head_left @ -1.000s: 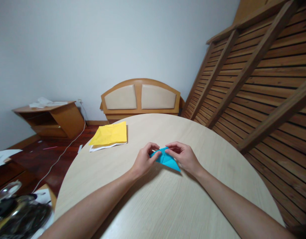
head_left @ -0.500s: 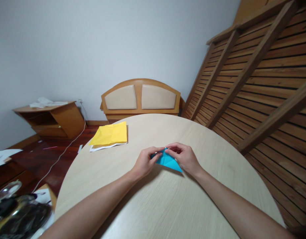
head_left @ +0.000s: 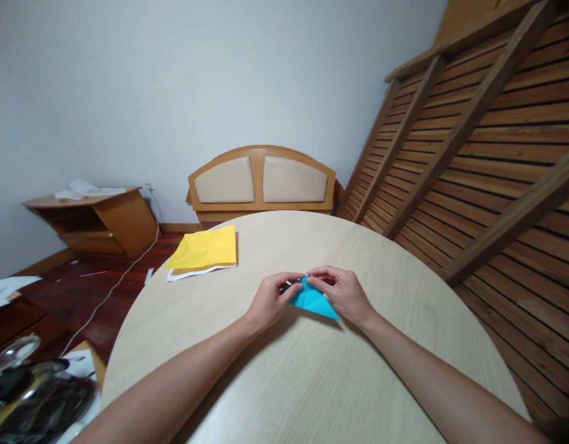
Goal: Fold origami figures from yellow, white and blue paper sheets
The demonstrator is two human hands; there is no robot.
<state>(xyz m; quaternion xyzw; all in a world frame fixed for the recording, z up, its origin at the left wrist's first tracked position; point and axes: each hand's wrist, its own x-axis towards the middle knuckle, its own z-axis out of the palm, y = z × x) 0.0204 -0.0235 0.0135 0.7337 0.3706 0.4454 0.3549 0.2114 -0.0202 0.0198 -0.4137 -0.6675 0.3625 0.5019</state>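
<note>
A piece of blue folded paper [head_left: 315, 302], roughly triangular with a crease down its face, is held just above the round table [head_left: 284, 394]. My left hand [head_left: 271, 299] pinches its left side between thumb and fingers. On the upper right, my right hand [head_left: 342, 291] grips the same paper, thumb in front and fingers behind. The fingertips of both hands come together at the paper's top point. Part of its left end and its back are hidden by the fingers.
Yellow paper [head_left: 203, 248] lies over white sheets [head_left: 178, 275] at the table's far left. Behind stands a headboard [head_left: 261, 151]. Wooden slats [head_left: 451, 166] lean along the right. A low cabinet [head_left: 131, 225] is at the far left, and a cluttered stand [head_left: 94, 364] sits at lower left.
Almost nothing differs. Both hands keep their hold on the blue paper in the same place, with only a tiny shift of the fingers and paper near its top.
</note>
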